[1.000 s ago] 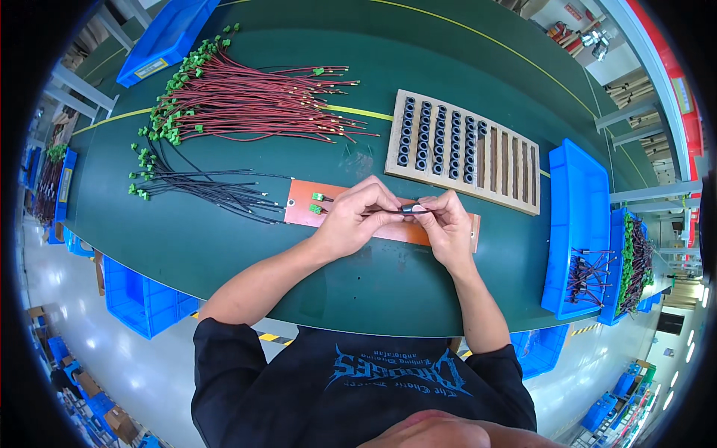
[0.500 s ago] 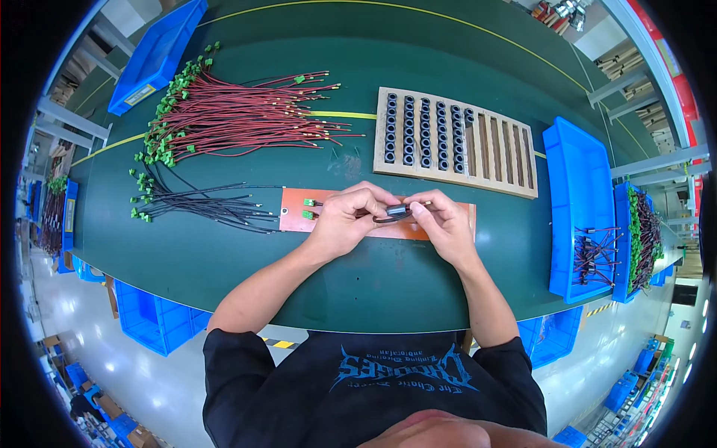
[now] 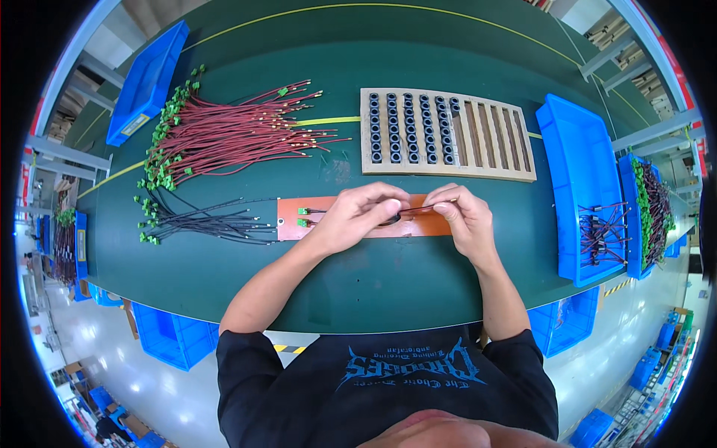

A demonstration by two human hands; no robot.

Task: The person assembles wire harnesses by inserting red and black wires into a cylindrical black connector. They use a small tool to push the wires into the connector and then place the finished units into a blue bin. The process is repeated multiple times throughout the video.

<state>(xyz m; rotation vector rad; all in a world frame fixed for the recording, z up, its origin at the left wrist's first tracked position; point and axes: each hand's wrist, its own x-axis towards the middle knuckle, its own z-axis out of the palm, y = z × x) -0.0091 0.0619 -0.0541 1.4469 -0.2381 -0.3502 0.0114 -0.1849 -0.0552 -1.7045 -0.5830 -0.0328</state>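
My left hand [image 3: 361,216] is closed over the middle of an orange board [image 3: 433,225], holding a black ferrite core [image 3: 391,220] mostly hidden by its fingers. A thin wire [image 3: 420,208] runs from there to my right hand [image 3: 464,215], which pinches it near its end. Two green connectors [image 3: 302,211] lie at the board's left part, their leads passing under my left hand. Left of the board lies a bundle of black wires [image 3: 216,222] with green connectors. Beyond it spreads a larger bundle of red wires [image 3: 231,134], also with green connectors.
A slotted wooden tray [image 3: 493,173] behind the board holds rows of black cores [image 3: 411,127]. To the right stands a blue bin [image 3: 571,142] with wired assemblies [image 3: 597,235]; another bin beside it holds more wires [image 3: 651,194]. A blue bin [image 3: 149,82] sits far left.
My right hand has moved to the right, drawing the wire out straight between the hands. The black core, clearly visible before, is now mostly covered by my left hand.
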